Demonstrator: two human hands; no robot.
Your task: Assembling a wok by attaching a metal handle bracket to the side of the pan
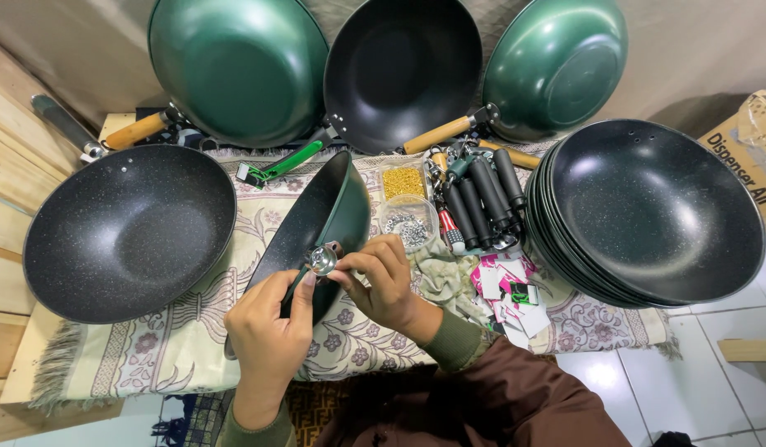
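A green wok (321, 223) stands tilted on its rim on the table (110, 348), between both hands. The left hand (267, 331) and right hand (383, 281) each pinch a small metal fitting (322, 259) at the rim. The wok looks stiff, fairly heavy, and slick-coated, so it is best steadied by the rim. The fitting is tiny and easily dropped.
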